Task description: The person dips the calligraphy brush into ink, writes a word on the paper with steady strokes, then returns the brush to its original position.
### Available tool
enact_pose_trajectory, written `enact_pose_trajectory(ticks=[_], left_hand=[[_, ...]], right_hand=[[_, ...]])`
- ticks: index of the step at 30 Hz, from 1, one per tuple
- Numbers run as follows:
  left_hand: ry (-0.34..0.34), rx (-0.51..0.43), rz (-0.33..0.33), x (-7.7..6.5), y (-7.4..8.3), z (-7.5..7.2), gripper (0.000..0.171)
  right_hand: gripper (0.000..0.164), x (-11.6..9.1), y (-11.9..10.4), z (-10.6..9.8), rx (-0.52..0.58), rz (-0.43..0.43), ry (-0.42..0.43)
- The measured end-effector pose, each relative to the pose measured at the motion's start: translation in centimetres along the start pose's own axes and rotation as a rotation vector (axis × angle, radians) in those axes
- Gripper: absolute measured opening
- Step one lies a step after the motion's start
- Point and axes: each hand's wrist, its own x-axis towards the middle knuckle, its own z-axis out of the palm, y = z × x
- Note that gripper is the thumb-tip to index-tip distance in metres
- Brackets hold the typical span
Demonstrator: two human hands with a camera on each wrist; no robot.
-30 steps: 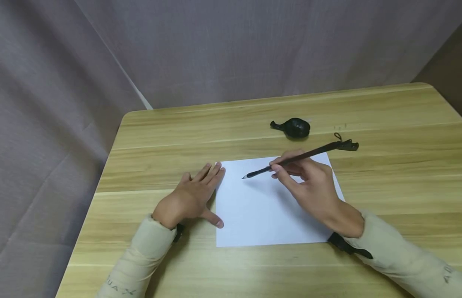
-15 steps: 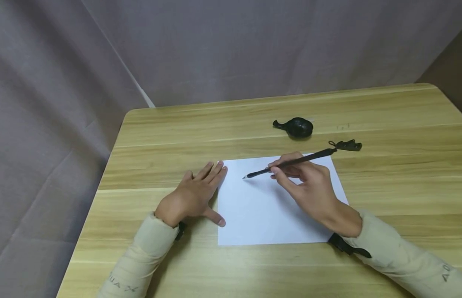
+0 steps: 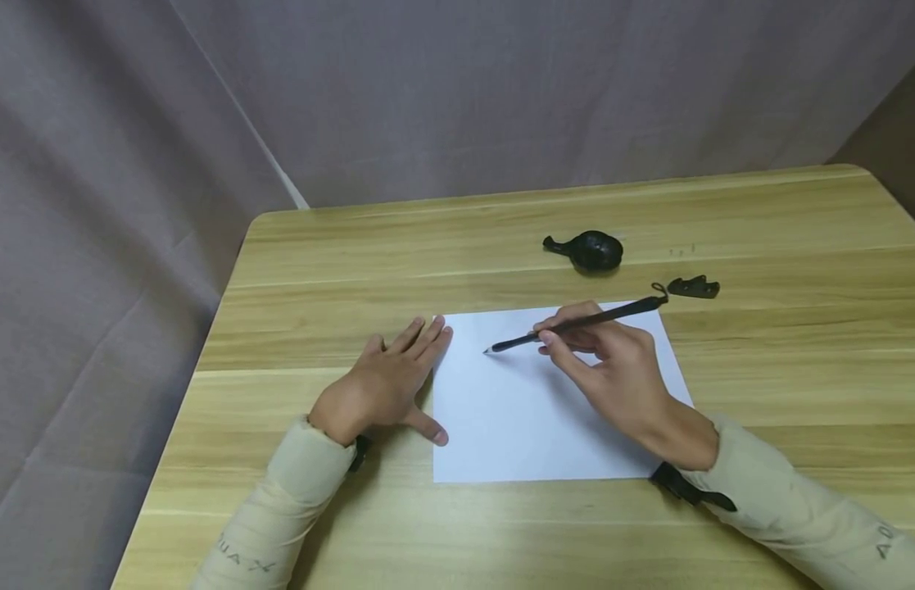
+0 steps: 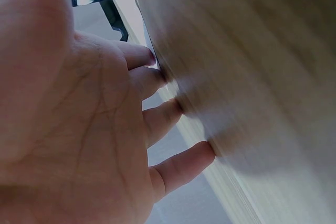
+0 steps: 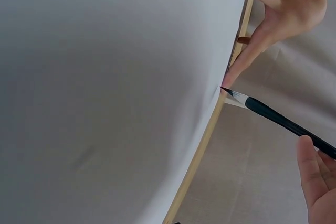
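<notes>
The right hand [image 3: 622, 377] pinched the brush [image 3: 597, 318]; left hand [image 3: 383, 389] spread, touching paper [image 3: 516, 426]—a light, steady tip looked best!

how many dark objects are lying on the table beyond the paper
2: a rounded one with a stubby neck, towards the far edge of the table, and a small jagged piece to its right, near the looped end of the brush. No others show there.

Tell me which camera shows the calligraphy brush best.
The head view: it shows the calligraphy brush end to end. The right wrist view shows its bristles larger but crops the handle; the left wrist view shows little beyond the bristles.
</notes>
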Motion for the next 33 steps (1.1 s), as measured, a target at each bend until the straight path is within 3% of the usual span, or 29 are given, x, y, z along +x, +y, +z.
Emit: enact_pose_trajectory(ticks=[12, 22, 27, 33], left_hand=[[-0.011, 0.011, -0.012, 0.1, 0.0, 0.1, 0.147], [-0.020, 0.009, -0.020, 0.2, -0.1, 0.0, 0.148], [-0.011, -0.006, -0.015, 0.1, -0.1, 0.0, 0.148], [-0.014, -0.010, -0.011, 0.0, 0.0, 0.0, 0.148]], right_hand=[[0.029, -1.4, -1.1, -0.2, -0.088, -0.018, -0.065], [0.008, -3.1, -3.0, -0.3, -0.103, -0.035, -0.148], [0.029, -3.3, -3.3, -0.4, -0.067, -0.054, -0.151], [0.035, -2.4, -3.2, -0.7, -0.107, -0.076, -0.093]])
